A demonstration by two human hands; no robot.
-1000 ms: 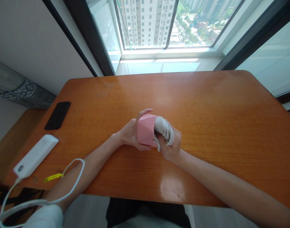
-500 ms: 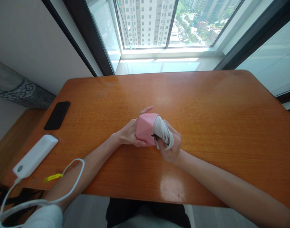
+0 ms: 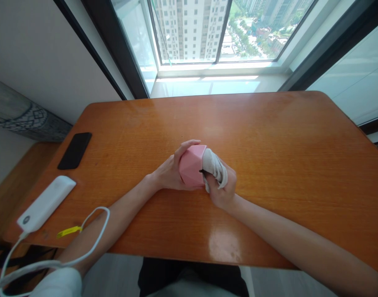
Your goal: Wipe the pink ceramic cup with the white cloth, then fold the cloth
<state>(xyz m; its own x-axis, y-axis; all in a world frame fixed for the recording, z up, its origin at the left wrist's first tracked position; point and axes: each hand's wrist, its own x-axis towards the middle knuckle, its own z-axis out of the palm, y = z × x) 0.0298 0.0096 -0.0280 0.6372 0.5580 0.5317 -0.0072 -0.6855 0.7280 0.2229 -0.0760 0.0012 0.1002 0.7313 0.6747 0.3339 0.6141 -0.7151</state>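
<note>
My left hand [image 3: 170, 171] is wrapped round a pink faceted pot [image 3: 191, 166], which lies tipped on its side with its mouth toward the right. A light grey cloth [image 3: 214, 165] is bunched up at the mouth of the pot. Closed on that cloth, my right hand [image 3: 225, 187] presses it against the opening; how deep the cloth goes inside is hidden. A small dark mark or piece shows at the pot's rim, too small to name. Both hands are over the middle of the wooden table [image 3: 269, 144].
On the table's left side lie a black phone [image 3: 74, 151] and a white power bank [image 3: 46, 203] with a white cable [image 3: 106, 225]. The cable, with a yellow tag [image 3: 69, 231], loops over my left forearm. A window [image 3: 219, 33] stands beyond the far edge.
The pink pot has turned a little in my left hand, whose fingers have shifted round it. My right hand and the cloth have barely moved.
</note>
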